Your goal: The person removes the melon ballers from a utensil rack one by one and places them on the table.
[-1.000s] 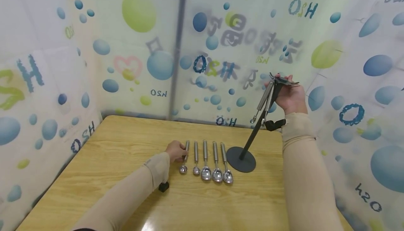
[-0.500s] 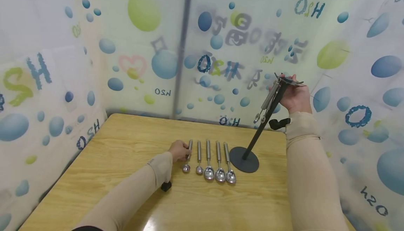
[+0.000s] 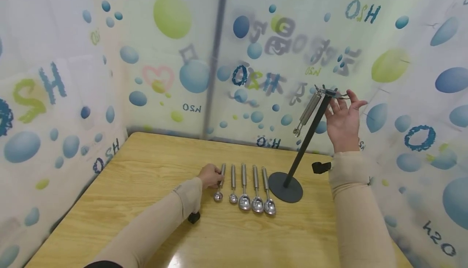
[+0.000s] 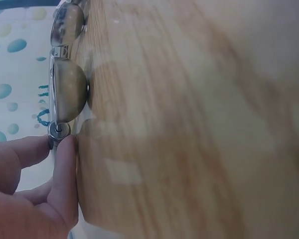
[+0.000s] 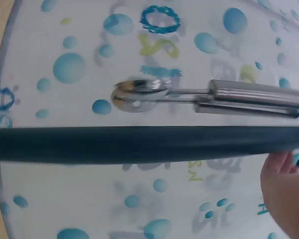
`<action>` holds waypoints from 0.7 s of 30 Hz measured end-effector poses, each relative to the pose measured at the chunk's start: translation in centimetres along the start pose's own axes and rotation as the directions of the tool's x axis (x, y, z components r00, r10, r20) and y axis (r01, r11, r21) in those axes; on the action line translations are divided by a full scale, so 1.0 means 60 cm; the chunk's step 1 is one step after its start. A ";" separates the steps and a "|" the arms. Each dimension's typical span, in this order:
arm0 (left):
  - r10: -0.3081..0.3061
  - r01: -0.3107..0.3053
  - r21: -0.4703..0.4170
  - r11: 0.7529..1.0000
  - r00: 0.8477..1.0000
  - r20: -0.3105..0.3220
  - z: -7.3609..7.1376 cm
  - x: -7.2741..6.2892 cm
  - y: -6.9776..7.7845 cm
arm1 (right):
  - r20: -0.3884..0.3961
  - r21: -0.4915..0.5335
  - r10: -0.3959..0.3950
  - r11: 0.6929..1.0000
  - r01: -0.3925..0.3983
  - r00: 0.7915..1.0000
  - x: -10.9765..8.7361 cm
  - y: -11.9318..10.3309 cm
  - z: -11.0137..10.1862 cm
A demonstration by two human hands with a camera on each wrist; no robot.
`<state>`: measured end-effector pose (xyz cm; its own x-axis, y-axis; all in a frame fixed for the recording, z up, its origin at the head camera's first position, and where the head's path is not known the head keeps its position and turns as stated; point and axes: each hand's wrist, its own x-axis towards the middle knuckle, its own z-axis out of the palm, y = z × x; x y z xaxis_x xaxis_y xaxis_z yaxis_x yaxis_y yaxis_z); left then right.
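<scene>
L hand pinches leftmost scoop on table; 4 others at 3 o'clock. R hand spread, nothing gripped, by stand top, approx 2 o'clock. Step: prob. placing or lifting scoop, can't tell; next needs clean release or firm pinch.
</scene>
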<state>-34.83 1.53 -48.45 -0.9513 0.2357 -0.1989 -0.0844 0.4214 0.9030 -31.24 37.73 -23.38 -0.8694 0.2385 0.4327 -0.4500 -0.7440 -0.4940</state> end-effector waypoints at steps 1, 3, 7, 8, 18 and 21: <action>-0.001 0.001 0.000 1.000 1.000 0.000 0.000 -0.001 0.000 | 0.013 -0.056 -0.040 0.998 0.041 0.999 -0.002 0.006 0.005; -0.001 0.001 0.003 1.000 1.000 0.002 -0.001 -0.003 0.000 | 0.038 -0.162 -0.114 0.980 0.119 0.993 -0.004 0.015 0.012; -0.003 0.003 -0.005 1.000 1.000 0.005 0.000 -0.004 -0.001 | 0.047 -0.258 -0.191 0.946 0.197 0.980 -0.001 0.025 0.019; -0.002 0.002 -0.005 1.000 1.000 0.005 0.001 -0.004 -0.002 | 0.035 -0.264 -0.200 0.943 0.202 0.979 0.000 0.026 0.020; -0.011 0.011 0.005 1.000 1.000 0.000 0.002 0.002 -0.008 | -0.180 -0.097 -0.258 0.965 0.243 0.949 0.021 0.027 0.041; -0.013 0.013 0.004 1.000 1.000 0.000 -0.001 0.003 -0.006 | -0.187 0.040 -0.166 0.984 0.176 0.968 0.027 0.020 0.041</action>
<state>-34.97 1.38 -48.81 -0.9500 0.2306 -0.2104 -0.0953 0.4275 0.8990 -32.69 35.67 -21.42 -0.8055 0.4706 0.3602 -0.5873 -0.7150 -0.3793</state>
